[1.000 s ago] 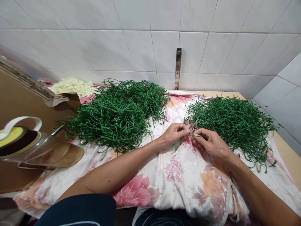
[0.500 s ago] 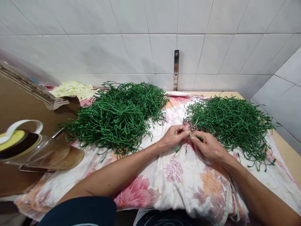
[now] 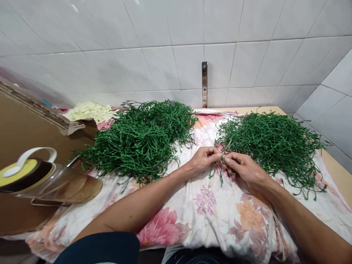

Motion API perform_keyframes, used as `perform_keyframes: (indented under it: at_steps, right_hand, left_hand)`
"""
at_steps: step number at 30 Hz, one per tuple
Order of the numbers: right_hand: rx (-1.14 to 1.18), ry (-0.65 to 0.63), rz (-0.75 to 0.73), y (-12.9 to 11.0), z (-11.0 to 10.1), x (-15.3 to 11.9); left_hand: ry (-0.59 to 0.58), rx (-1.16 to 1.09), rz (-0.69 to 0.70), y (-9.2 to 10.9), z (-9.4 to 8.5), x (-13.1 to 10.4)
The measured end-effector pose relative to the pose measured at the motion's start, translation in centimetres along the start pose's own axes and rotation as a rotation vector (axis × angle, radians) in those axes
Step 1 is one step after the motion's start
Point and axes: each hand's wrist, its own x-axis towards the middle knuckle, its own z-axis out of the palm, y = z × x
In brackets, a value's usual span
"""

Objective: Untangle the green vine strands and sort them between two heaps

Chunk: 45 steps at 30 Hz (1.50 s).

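Note:
My left hand [image 3: 206,159] pinches a few thin green stems [image 3: 220,176], whose ends hang below the fingers. They look like plastic stems for artificial flowers. Close beside it, my right hand [image 3: 243,167] has thumb and forefinger pressed together at the same stems; what lies between those fingertips is too small to make out. To the right and behind the hands spreads a tangled heap of green stems [image 3: 275,143]. A larger heap of similar stems [image 3: 137,143] lies to the left, beyond my left forearm.
A flowered cloth [image 3: 189,205] covers the table. At left stand a cardboard box [image 3: 35,128] and a clear jug [image 3: 74,185] with brown liquid and a yellow lid. Small pale-yellow pieces [image 3: 89,112] lie piled at the back. A metal bracket [image 3: 205,84] is fixed to the tiled wall.
The view has shifted slightly. A green piece seen by my right fingers earlier no longer shows there, and the stem ends under the left hand hang differently. Both hands stay close together.

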Motion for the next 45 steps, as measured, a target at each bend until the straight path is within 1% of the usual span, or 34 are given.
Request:
perform_keyframes:
  at_steps: [2,4,8,12,17,21,23,26,30,34,37,41,45]
  right_hand:
    - [0.057,-0.004,0.055,-0.1,-0.2,0.0]
    - [0.092,0.0,0.091,-0.2,-0.2,0.0]
    - [0.111,-0.013,0.074,-0.3,-0.1,-0.1]
    - [-0.039,-0.021,0.014,-0.3,0.3,-0.4]
    - [-0.171,0.053,-0.034,0.4,0.6,0.0]
    - [-0.212,0.1,-0.077,1.2,0.6,0.5]
    - [-0.228,0.115,-0.092,1.4,0.5,0.5]
    - [-0.316,0.108,-0.138,1.1,0.5,0.4]
    - [-0.538,0.089,-0.246,0.3,0.4,0.0]
    - [-0.686,0.102,-0.255,0.0,0.1,-0.3]
    - [-0.717,0.101,-0.264,-0.3,-0.1,-0.5]
    - [-0.674,0.063,-0.269,-0.9,-0.1,-0.7]
    - [-0.695,0.102,-0.265,-0.7,-0.1,-0.5]
  left_hand:
    - [-0.033,-0.003,-0.001,-0.1,-0.1,0.1]
    - [-0.037,-0.006,0.005,-0.2,-0.1,0.1]
    - [0.001,0.019,0.034,-0.5,0.2,0.1]
    - [0.019,0.118,0.081,-0.7,0.4,0.1]
    - [0.034,0.187,0.127,-0.4,0.6,-0.2]
    - [0.035,0.162,0.121,0.0,0.8,-0.3]
    - [0.057,0.132,0.108,0.1,0.8,-0.3]
    - [0.093,0.105,0.103,0.0,0.9,-0.3]
    - [0.099,0.087,0.092,-0.2,0.8,-0.2]
    - [0.093,0.098,0.069,-0.3,0.6,-0.2]
    - [0.084,0.088,0.067,-0.3,0.5,-0.1]
    - [0.075,0.057,0.07,-0.4,0.3,0.1]
    - [0.078,0.027,0.051,-0.4,0.4,0.1]
